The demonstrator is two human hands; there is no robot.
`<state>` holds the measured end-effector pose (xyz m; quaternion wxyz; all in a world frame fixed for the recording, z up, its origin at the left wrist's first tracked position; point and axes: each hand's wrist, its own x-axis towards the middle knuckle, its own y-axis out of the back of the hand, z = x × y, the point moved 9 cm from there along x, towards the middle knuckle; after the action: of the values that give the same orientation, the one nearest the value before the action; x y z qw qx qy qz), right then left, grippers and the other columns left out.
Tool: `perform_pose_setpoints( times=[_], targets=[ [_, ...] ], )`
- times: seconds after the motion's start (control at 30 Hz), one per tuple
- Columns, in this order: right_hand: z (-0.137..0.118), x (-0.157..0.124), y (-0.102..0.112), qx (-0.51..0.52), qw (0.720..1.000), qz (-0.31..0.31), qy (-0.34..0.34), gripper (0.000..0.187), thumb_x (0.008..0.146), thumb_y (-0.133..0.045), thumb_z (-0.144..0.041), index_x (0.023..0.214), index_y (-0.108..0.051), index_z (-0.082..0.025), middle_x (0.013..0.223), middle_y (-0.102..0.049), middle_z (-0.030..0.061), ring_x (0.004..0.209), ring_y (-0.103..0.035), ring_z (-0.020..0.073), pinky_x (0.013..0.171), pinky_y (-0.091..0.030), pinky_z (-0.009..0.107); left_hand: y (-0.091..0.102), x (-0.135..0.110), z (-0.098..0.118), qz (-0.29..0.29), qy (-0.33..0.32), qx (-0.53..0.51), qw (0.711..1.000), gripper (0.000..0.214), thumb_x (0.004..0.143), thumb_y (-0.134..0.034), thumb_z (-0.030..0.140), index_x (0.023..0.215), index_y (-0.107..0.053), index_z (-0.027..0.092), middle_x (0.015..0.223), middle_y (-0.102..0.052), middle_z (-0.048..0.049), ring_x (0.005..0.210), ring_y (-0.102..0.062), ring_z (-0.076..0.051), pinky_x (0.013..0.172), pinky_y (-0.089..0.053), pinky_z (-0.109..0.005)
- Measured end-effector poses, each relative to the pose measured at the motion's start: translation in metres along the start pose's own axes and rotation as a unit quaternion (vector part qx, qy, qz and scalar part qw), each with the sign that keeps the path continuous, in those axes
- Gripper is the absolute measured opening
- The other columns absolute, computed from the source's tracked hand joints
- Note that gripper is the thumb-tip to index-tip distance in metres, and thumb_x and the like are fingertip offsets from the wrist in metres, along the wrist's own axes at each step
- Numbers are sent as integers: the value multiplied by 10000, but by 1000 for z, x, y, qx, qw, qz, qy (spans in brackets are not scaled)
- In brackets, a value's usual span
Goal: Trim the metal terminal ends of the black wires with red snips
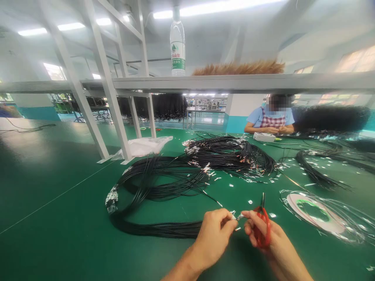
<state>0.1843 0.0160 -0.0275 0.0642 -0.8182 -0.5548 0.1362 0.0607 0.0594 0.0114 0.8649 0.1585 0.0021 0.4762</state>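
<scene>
At the front of the green table, my left hand (215, 234) is closed on the end of a bundle of black cables (175, 229). The bundle runs out to the left of that hand. A small white tip shows at my pinched fingertips. My right hand (268, 238) holds red-handled scissors (265, 230) in its palm, their dark blades pointing away from me. Its thumb and forefinger reach to a small whitish piece (240, 216) beside my left fingertips. More black cables (166, 175) curve behind, with silvery ends (111, 200) gathered at the left.
A heap of black cables (225, 152) lies farther back, among scattered white scraps. To the right is a flat roll of thin strands (310, 212). A white shelf frame (105, 78) stands left, with a water bottle (177, 50) on its shelf. A co-worker (271, 117) sits across the table.
</scene>
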Motion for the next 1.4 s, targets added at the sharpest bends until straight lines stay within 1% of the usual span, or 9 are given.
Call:
perform_pose_setpoints(
  times=[0.13, 0.27, 0.37, 0.5, 0.57, 0.73, 0.9, 1.2, 1.4],
  targets=[
    [-10, -8, -11, -42, 999, -20, 28, 383, 640, -774, -491, 793, -660, -159, 531, -564, -10, 412, -449, 102, 415, -254, 203, 0, -3, 9, 11, -49, 58, 997, 233, 812, -461, 214, 584, -479, 169, 580, -452, 34, 573, -367, -99, 558, -256, -232],
    [-17, -13, -14, -44, 998, -27, 42, 342, 638, -772, -481, 689, -640, -170, 487, -516, -26, 400, -409, 89, 417, -271, 201, -1, 1, -6, -17, 17, 22, 999, 300, 843, -402, 246, 559, -466, 170, 530, -445, 34, 528, -389, -95, 533, -270, -226],
    [-23, -5, 10, -51, 996, 17, 69, 318, 665, -722, -490, 770, -663, -195, 556, -574, -9, 437, -431, 106, 441, -328, 221, 0, 3, -17, -28, 68, -36, 997, 297, 835, -409, 257, 563, -481, 160, 537, -474, 25, 516, -381, -87, 524, -278, -222],
    [-23, 11, 56, -299, 942, 133, 71, 402, 554, -738, -452, 865, -721, -198, 466, -544, -29, 428, -430, 143, 428, -308, 252, -1, 5, -20, -45, 92, -142, 985, 125, 804, -481, 249, 835, -545, 147, 594, -552, 23, 474, -355, -70, 485, -272, -203],
    [-18, 15, 61, -313, 938, 138, 53, 395, 569, -722, -498, 815, -719, -190, 426, -519, -32, 410, -447, 154, 424, -314, 262, 0, 5, -18, -35, 84, -168, 982, 150, 785, -511, 225, 912, -520, 146, 595, -570, 21, 473, -382, -69, 487, -294, -196],
    [-4, 9, 18, -97, 993, 55, 42, 453, 579, -757, -563, 770, -671, -161, 486, -573, -2, 367, -433, 114, 384, -259, 225, 2, 5, -13, 0, 55, -143, 988, 151, 740, -540, 173, 870, -464, 171, 621, -612, 17, 494, -444, -75, 507, -347, -196],
    [12, 0, -19, 0, 1000, -13, -5, 400, 603, -795, -501, 734, -642, -155, 511, -571, -9, 376, -410, 75, 400, -257, 187, 7, 3, -8, 37, 26, -87, 995, 113, 747, -536, 155, 828, -463, 184, 604, -602, 34, 524, -485, -89, 524, -364, -202],
    [8, -6, -29, -31, 997, -71, 10, 381, 654, -764, -502, 649, -594, -162, 485, -552, -11, 375, -425, 73, 410, -255, 190, 18, 5, -3, 24, 28, -130, 991, 325, 724, -645, 192, 1008, -488, 167, 935, -664, -59, 762, -563, -121, 652, -418, -231],
    [10, -9, -33, -92, 991, -94, 29, 391, 682, -727, -533, 662, -604, -162, 479, -563, -2, 364, -438, 94, 398, -230, 205, 14, 4, -2, 14, 73, -236, 969, 365, 644, -709, 170, 957, -523, 141, 766, -641, -12, 668, -538, -103, 652, -412, -242]
  ],
)
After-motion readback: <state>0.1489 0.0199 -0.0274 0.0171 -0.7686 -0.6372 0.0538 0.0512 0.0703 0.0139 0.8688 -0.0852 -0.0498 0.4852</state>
